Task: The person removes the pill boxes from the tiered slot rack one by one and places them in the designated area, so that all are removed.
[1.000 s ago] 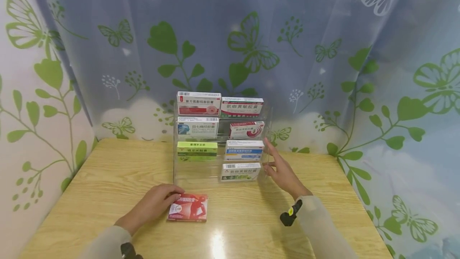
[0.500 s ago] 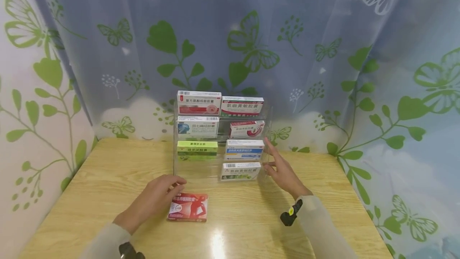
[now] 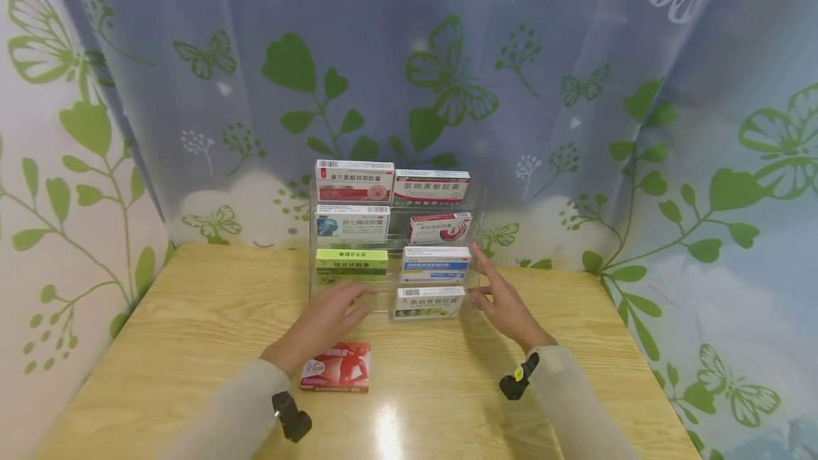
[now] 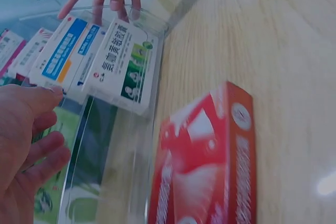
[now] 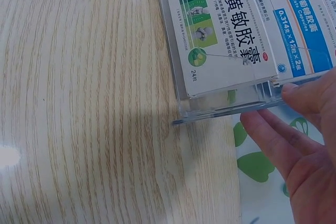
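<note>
A clear plastic tiered rack (image 3: 383,309) stands on the table, bearing medicine boxes in two columns. My left hand (image 3: 326,321) is over its lower left front, just below the green box (image 3: 351,261). The left wrist view shows that hand's fingers (image 4: 39,158) loosely bent, holding nothing. My right hand (image 3: 508,311) holds the rack's right side; in the right wrist view the thumb is at the side wall's edge, the other fingers outside it. A red medicine box (image 3: 339,369) lies flat on the table in front of the rack, partly behind my left forearm.
Beside the right hand sit a white-and-green box (image 3: 428,304) and a blue-and-white box (image 3: 436,265). Several other boxes fill the upper tiers. A patterned curtain (image 3: 377,77) hangs behind the wooden table (image 3: 211,304).
My left hand has left the red box and moved up and right to the rack's lower left. The red box stays in place. My right hand keeps its place on the rack.
</note>
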A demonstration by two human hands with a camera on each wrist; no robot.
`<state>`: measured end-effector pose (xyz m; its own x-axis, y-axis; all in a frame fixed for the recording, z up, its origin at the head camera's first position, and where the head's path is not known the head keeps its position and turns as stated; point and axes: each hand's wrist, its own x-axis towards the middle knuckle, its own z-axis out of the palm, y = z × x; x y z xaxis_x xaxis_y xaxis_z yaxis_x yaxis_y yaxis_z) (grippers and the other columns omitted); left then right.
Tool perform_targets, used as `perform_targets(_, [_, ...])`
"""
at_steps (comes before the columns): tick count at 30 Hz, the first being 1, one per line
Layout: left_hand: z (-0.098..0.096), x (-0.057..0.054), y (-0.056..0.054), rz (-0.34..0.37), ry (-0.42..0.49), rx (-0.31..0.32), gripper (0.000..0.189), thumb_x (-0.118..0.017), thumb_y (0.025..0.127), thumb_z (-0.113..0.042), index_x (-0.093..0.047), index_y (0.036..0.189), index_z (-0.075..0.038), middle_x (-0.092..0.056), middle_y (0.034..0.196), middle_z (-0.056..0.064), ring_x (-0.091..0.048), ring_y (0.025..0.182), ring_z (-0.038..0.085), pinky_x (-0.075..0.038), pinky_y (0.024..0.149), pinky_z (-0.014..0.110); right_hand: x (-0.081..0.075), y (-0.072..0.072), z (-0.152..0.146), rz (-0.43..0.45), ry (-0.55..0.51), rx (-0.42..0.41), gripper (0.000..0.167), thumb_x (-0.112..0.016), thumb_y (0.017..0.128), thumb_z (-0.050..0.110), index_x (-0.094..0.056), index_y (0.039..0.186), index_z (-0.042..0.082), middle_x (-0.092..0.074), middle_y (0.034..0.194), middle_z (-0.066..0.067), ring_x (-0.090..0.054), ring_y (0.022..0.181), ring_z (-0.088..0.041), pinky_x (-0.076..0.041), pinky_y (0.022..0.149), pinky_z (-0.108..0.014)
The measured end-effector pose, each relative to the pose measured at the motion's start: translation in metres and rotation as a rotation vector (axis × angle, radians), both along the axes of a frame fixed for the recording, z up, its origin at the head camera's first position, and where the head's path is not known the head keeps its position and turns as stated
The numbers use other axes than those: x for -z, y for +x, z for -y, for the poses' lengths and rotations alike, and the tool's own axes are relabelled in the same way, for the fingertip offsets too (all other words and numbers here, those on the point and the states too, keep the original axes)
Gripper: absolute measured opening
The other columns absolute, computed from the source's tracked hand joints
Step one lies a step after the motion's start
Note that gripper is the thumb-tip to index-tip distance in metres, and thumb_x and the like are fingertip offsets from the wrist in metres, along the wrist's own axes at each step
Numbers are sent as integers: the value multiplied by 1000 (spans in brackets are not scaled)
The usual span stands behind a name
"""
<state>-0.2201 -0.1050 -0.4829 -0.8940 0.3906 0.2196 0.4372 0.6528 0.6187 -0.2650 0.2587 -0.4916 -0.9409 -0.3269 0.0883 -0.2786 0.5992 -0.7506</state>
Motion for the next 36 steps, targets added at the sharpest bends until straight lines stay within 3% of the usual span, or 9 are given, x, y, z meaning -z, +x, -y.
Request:
perform_targets(4, [-15, 1, -11, -41, 3, 33, 36, -72, 107, -20, -70, 142, -12, -72, 139, 6, -68, 131, 30, -57, 116, 52, 0, 0, 0, 1, -8, -5, 96, -59, 109, -4, -6, 176, 39, -33, 174, -26, -71, 125, -48, -68, 99, -51])
perform_targets(10, [-37, 3, -19, -39, 0, 57, 38, -71, 107, -19, -68, 145, -11, -66, 149, 10, -60, 141, 33, -52, 123, 54, 1, 0, 1, 1, -10, -8, 95, -58, 109, -5, -5, 176, 38, -32, 174, -27, -71, 124, -48, -68, 99, -49])
perform_targets(22, [-65, 12, -14, -137, -86, 54, 40, -74, 106, -15, -68, 145, -13, -64, 146, 6, -63, 136, 27, -57, 119, 46, 1, 1, -1, 15, -10, -2, 96, -57, 110, -5, -5, 176, 42, -31, 175, -27, -71, 125, -49, -68, 99, -51])
perform_targets(30, [-74, 23, -14, -230, -62, 20, 34, -76, 104, -12, -72, 137, -14, -66, 130, 4, -65, 117, 22, -64, 100, 39, 0, 2, -1, 1, -8, -4, 98, -59, 109, -5, -5, 176, 42, -33, 173, -28, -72, 123, -48, -69, 97, -47])
perform_targets(33, [-74, 26, -15, -237, -47, 22, 32, -76, 103, -10, -72, 134, -13, -68, 131, 4, -67, 123, 24, -62, 107, 42, 0, 1, -1, 0, -5, -3, 99, -60, 108, -5, -5, 175, 42, -33, 173, -27, -73, 122, -46, -69, 96, -44])
perform_targets(36, [-71, 25, -14, -184, 5, 26, 30, -73, 106, -10, -71, 136, -13, -69, 137, 4, -67, 131, 26, -60, 114, 43, 2, 1, -1, -2, -6, -4, 98, -59, 109, -5, -5, 176, 42, -34, 173, -27, -73, 122, -47, -70, 95, -43])
